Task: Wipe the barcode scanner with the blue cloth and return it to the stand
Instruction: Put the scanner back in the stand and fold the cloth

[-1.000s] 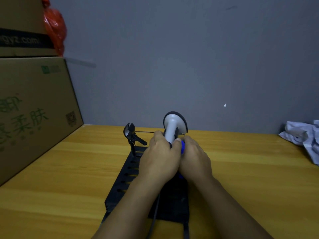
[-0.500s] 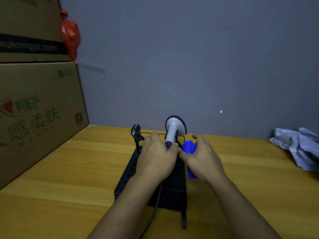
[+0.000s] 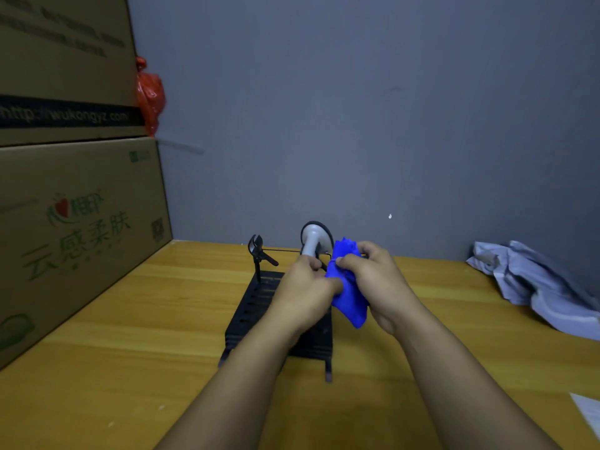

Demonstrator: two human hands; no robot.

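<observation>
Nearest the viewer, a white sheet corner [image 3: 589,414] lies at the right table edge, and two bare forearms reach forward over the wooden table [image 3: 130,352]. Left hand [image 3: 303,292]: fingers curled shut around the handle of the barcode scanner [image 3: 312,240], thumb pressing toward the cloth. Right hand [image 3: 373,284]: fingers and thumb pinched closed on the bunched blue cloth [image 3: 349,287], which hangs from the grip and sits just beside the scanner's neck, touching or nearly so; contact cannot be confirmed from this angle. The scanner is held roughly upright above the black stand [image 3: 256,306], head pointing away toward the wall. Whether its base rests on the stand or is lifted clear cannot be told, since the hands cover it. Judgement: wiping is under way or about to start on the handle and head; return to the stand remains to be done. A dark cable seems to trail under the left wrist, too hidden to trace. A black clamp-like post [image 3: 258,251] rises at the stand's far left corner, near the scanner head; it could snag the cloth or the head on the way down. Stacked cardboard boxes [image 3: 74,222] stand to the left, well apart. A crumpled pale grey fabric or wrapping [image 3: 535,284] lies to the right, clear of the work. Farthest, a red plastic bag [image 3: 149,92] hangs against the grey wall [image 3: 357,108].
</observation>
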